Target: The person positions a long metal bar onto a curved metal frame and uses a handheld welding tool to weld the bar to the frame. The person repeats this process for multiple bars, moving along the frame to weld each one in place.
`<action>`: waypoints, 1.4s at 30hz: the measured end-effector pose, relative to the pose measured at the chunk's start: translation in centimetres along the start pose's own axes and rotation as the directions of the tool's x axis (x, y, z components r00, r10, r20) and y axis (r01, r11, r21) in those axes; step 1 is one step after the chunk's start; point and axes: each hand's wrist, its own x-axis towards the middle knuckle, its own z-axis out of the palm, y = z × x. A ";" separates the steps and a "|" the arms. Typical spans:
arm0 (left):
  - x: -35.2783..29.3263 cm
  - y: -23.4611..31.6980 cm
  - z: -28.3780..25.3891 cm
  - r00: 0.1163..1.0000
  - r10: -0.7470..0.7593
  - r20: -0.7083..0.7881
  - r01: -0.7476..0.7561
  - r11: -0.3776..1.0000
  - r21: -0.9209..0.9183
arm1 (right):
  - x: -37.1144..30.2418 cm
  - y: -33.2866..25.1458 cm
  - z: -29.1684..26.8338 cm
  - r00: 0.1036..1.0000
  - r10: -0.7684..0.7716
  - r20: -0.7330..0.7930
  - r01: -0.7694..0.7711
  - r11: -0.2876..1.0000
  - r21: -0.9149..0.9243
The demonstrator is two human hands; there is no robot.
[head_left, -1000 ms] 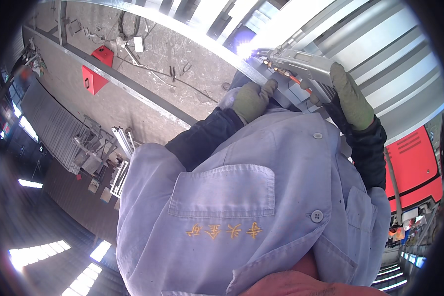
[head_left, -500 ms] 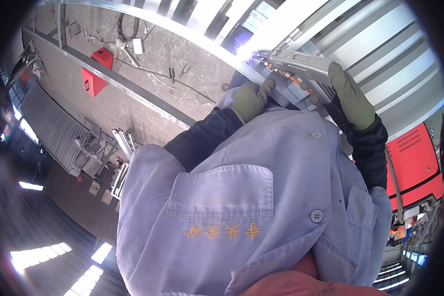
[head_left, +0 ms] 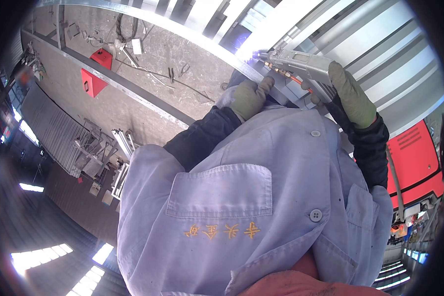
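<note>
My right hand (head_left: 352, 96), in an olive-green glove, is closed around a silver welding gun (head_left: 301, 63). A thin orange-and-brass tube (head_left: 283, 73) runs along the gun's underside toward its nozzle. Blue-white light glows where the nozzle tip meets the long metal bar (head_left: 217, 49). My left hand (head_left: 249, 98), gloved the same way, is closed on the near edge of that bar, close below the glow. Its thumb side shows on top, while the other fingers are mostly hidden. Glare washes out the surface around the tip.
Ribbed metal panels (head_left: 380, 64) spread out on the right. Another metal rail (head_left: 133, 91) crosses the left side above the concrete floor. Down there are red metal boxes (head_left: 94, 83) and loose cables (head_left: 155, 76). A red machine (head_left: 414, 153) stands at the far right.
The glare at the nozzle tip has shrunk and dimmed. Both hands and the welding gun hold almost the same place.
</note>
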 end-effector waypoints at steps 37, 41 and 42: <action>0.2 -1.0 1.4 0.987 0.072 -0.143 -0.088 0.990 -0.111 | -1.1 1.4 -1.5 0.997 -0.004 0.072 0.003 1.000 0.016; 0.5 -1.2 1.6 0.986 0.085 -0.146 -0.101 0.990 -0.101 | -1.0 2.2 -1.3 0.999 -0.043 0.026 0.044 0.999 -0.018; 0.7 -1.3 1.5 0.987 0.087 -0.135 -0.102 0.989 -0.105 | -1.0 2.4 -1.3 0.999 -0.051 0.017 0.052 0.998 -0.019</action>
